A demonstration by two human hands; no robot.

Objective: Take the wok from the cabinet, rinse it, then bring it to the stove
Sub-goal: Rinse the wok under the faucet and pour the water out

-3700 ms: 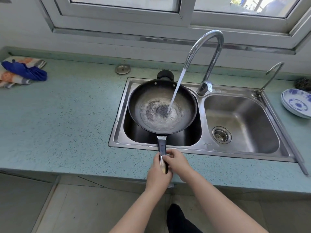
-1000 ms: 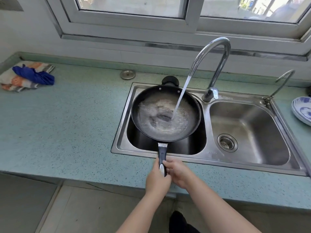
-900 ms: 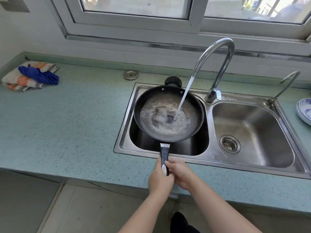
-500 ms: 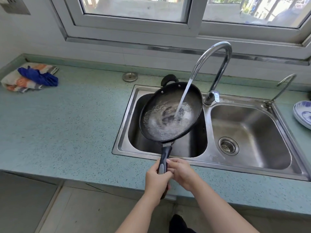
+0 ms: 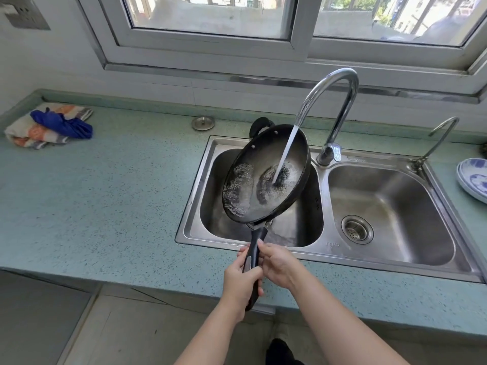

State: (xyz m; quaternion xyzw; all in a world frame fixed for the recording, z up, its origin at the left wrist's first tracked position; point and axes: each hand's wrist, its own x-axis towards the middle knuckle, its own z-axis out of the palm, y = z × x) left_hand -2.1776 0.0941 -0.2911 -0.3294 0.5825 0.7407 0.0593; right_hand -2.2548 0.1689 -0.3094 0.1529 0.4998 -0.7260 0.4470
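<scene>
The black wok (image 5: 282, 151) hangs tilted over the left basin of the steel sink (image 5: 208, 227), its left rim lower than its right. Water from the tall curved tap (image 5: 334, 83) strikes the inside of the wok and pools toward the low left side. My left hand (image 5: 241, 281) grips the long black handle near its end. My right hand (image 5: 276, 262) holds the same handle a little further up, fingers curled round it.
The right basin has a drain strainer (image 5: 357, 229). A small second tap (image 5: 437, 135) stands at the sink's far right corner. A blue-patterned plate (image 5: 474, 180) lies at the right edge. Folded cloths (image 5: 50, 125) sit far left on the green countertop (image 5: 92, 196). A metal sink plug (image 5: 203, 123) lies behind the sink.
The wok has been lifted and tipped from level to steeply tilted toward its left, and the water inside has run to that side. Both hands stay on the handle.
</scene>
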